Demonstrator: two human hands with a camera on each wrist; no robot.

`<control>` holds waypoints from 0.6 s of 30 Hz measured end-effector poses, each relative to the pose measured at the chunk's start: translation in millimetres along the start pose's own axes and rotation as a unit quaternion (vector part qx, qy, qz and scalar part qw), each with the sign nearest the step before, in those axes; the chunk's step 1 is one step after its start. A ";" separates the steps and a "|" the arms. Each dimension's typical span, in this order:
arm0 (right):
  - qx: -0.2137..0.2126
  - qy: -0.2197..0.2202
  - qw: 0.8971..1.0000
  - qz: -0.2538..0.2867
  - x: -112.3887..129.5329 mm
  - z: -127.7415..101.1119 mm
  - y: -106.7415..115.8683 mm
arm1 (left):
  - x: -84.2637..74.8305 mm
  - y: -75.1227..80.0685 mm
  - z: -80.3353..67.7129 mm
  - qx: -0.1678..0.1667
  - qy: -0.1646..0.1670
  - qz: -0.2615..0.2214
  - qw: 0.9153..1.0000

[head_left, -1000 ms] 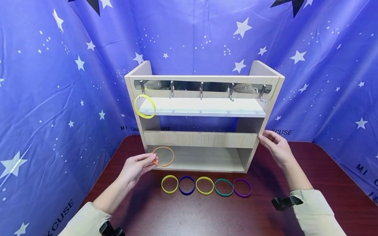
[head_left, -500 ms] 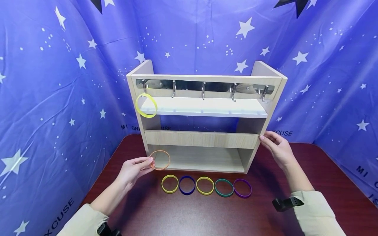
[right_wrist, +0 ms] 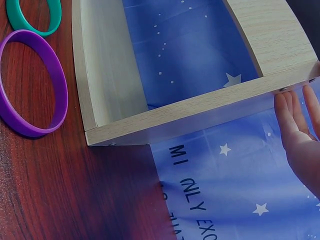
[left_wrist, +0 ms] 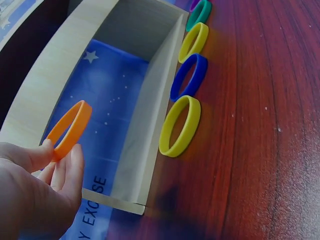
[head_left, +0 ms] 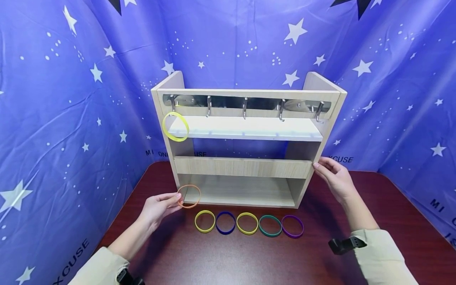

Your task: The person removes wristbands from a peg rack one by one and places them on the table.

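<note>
My left hand [head_left: 161, 204] pinches an orange ring [head_left: 189, 196] between thumb and fingers, just above the table at the front left corner of the wooden rack [head_left: 242, 168]. The left wrist view shows the same orange ring [left_wrist: 68, 128] held upright before the rack's lower shelf [left_wrist: 127, 90]. My right hand [head_left: 333, 176] rests with straight fingers against the rack's right side panel; its fingertips [right_wrist: 290, 112] touch the panel's edge. A yellow ring [head_left: 175, 126] hangs from the leftmost hook [head_left: 173, 103].
Several rings lie in a row on the dark red table [head_left: 231, 257] before the rack: yellow [head_left: 204, 221], blue [head_left: 226, 223], yellow [head_left: 247, 223], green [head_left: 270, 226], purple [head_left: 292, 226]. Other hooks [head_left: 244, 107] hang bare. Blue starred cloth [head_left: 71, 99] walls the space.
My left hand has drawn the orange ring left and down, away from the lower shelf opening toward the rack's front left corner. The right hand has stayed put.
</note>
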State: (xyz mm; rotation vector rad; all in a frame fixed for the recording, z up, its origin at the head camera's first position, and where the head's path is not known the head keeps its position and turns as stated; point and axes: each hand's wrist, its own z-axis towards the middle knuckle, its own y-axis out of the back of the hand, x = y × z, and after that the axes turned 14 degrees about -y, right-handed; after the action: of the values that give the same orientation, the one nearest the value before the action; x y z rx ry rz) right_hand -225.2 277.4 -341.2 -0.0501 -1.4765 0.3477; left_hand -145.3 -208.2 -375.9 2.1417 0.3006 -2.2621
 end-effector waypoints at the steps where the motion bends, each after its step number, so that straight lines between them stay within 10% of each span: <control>1: 0.001 0.000 1.000 0.000 0.0 0.0 0.1 | 0.9 0.6 0.0 -0.001 0.001 0.001 1.000; 18: -0.002 -0.004 1.000 -0.008 0.4 0.6 1.1 | 21.3 10.2 -3.7 -0.007 0.024 0.030 0.999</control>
State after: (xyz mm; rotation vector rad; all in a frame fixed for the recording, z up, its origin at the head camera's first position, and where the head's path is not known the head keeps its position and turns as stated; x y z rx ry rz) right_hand -225.9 278.4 -341.0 -0.0396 -1.4844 0.3315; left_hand -141.6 -215.1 -398.6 2.1703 0.2482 -2.1737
